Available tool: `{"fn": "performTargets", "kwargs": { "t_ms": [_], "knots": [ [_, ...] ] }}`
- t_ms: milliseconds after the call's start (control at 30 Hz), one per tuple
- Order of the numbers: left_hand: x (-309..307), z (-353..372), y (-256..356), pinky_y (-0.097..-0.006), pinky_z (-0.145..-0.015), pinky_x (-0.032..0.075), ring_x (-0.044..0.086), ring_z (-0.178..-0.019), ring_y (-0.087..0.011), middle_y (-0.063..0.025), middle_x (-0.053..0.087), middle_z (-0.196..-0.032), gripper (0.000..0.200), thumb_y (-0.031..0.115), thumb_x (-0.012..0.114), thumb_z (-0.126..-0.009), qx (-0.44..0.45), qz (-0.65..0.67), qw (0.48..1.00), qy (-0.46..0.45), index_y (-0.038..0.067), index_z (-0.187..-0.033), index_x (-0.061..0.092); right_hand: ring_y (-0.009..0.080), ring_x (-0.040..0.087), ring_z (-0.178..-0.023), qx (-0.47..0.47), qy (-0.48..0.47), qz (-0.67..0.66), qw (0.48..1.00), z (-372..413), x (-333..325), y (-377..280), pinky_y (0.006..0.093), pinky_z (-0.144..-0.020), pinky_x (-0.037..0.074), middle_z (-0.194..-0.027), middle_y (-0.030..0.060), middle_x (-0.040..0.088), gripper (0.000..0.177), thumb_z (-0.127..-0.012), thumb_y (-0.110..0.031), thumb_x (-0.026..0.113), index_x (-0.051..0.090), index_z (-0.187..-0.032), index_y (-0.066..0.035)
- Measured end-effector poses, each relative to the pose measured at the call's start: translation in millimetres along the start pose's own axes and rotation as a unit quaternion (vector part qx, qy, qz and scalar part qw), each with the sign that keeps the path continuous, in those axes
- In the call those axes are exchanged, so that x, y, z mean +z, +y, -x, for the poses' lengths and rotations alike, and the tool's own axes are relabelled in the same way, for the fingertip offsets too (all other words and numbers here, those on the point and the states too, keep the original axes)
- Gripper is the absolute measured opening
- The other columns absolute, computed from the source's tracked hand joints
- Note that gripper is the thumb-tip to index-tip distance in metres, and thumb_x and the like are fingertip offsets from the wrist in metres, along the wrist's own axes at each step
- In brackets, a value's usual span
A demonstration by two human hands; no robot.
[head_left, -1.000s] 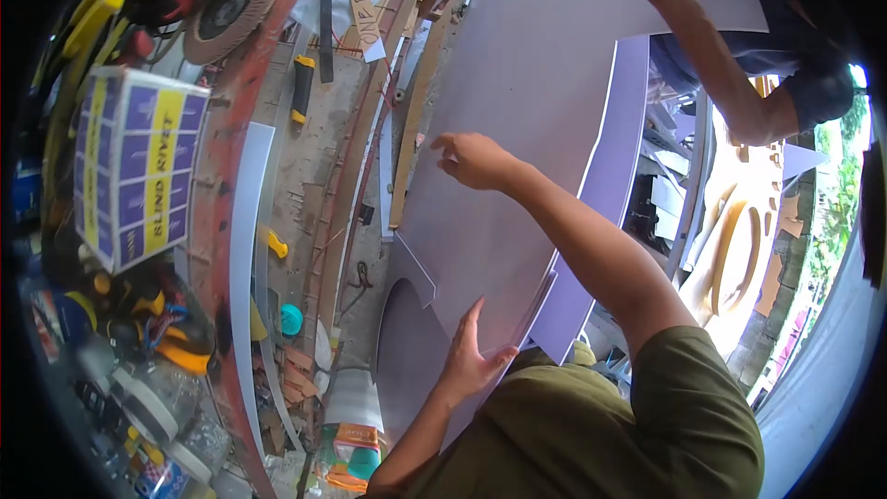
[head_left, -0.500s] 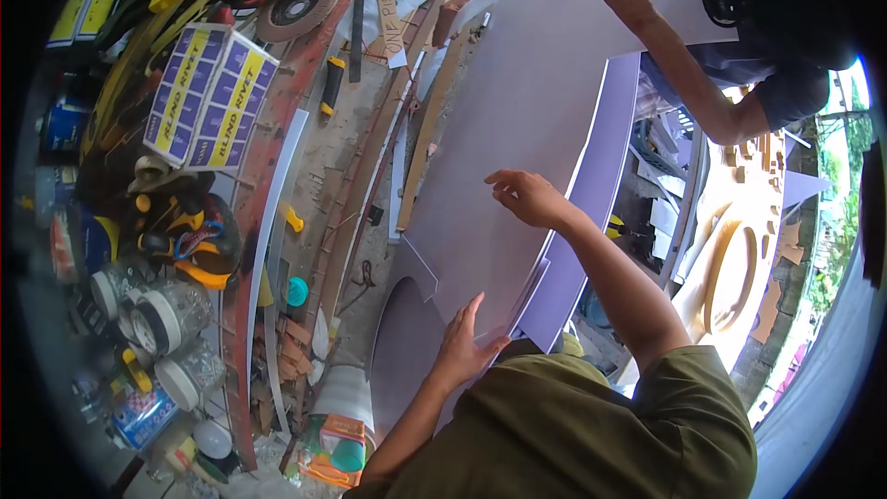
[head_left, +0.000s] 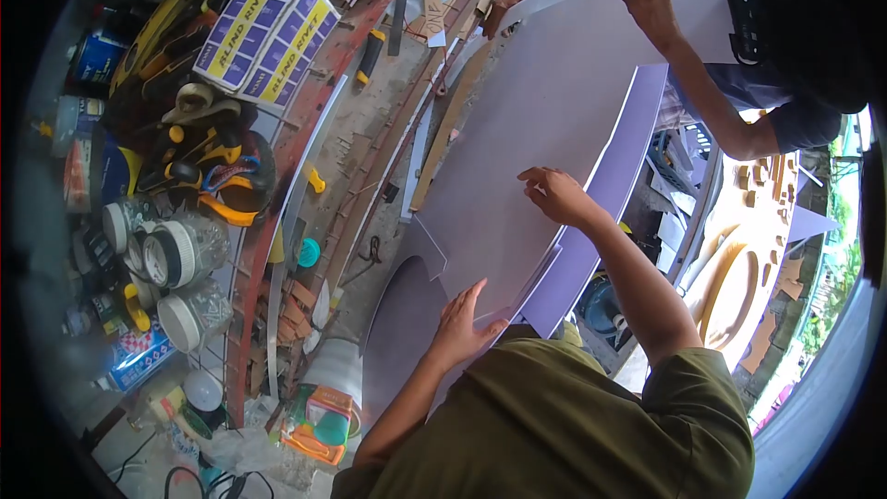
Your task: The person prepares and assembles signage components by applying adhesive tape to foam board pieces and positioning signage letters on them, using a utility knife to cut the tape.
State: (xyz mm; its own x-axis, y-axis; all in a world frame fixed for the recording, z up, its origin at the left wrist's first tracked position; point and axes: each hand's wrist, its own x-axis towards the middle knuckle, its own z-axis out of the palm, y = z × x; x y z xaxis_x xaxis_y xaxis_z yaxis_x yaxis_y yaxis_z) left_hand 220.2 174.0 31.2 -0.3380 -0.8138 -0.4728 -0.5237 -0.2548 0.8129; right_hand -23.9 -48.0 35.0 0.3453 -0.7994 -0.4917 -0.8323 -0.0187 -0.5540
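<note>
A large pale lavender sheet stretches away from my body, with more lavender sheets showing beneath its right side. My left hand is at the sheet's near end, its fingers straight and the thumb spread away from them. Farther along, my right hand is over the middle of the sheet, palm down, fingers loosely bent and apart. Neither hand grips anything. Across the far end, a person in dark clothes has one hand over the sheet and another hand at its far left corner.
On the left, a red metal rail borders a crowded shelf with a blind rivet box, plastic jars and yellow-black tools. A yellow-handled tool lies between the rail and sheet. Wooden cutouts lie on the right.
The view has shifted, so the shelf and sheet appear farther right. At the far end a curved pale band of the sheet's edge now shows. My hands keep nearly the same pose.
</note>
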Motion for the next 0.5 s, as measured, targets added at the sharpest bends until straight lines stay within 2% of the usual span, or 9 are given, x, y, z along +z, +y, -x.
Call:
{"fn": "performTargets", "kwargs": {
  "t_ms": [333, 500],
  "knots": [
    [-6, 7, -16, -0.05, -0.115, 0.035, 0.045, -0.141, -0.0394, -0.0209, 0.047, -0.152, 0.09, 0.052, 0.075, -0.087, 0.01, 0.008, 0.999, 0.052, 0.005, -0.153, 0.036, 0.0364, 0.064, -0.114, -0.025, 0.0, 0.043, 0.999, -4, 8, -11, 0.0464, -0.1, 0.049, -0.117, 0.0182, 0.07, 0.031, -0.097, -0.016, 0.059, 0.066, -0.126, -0.007],
    [-5, 10, -23, -0.0537, -0.116, 0.03, 0.044, -0.142, -0.0369, -0.0214, 0.047, -0.151, 0.09, 0.054, 0.073, -0.088, 0.002, 0.02, 0.998, 0.053, 0.007, -0.154, 0.033, 0.0359, 0.062, -0.116, -0.027, 0.002, 0.05, 0.998, -1, 9, -15, 0.0471, -0.102, 0.047, -0.118, 0.0174, 0.069, 0.03, -0.098, -0.016, 0.059, 0.066, -0.126, -0.008]
  ]
}}
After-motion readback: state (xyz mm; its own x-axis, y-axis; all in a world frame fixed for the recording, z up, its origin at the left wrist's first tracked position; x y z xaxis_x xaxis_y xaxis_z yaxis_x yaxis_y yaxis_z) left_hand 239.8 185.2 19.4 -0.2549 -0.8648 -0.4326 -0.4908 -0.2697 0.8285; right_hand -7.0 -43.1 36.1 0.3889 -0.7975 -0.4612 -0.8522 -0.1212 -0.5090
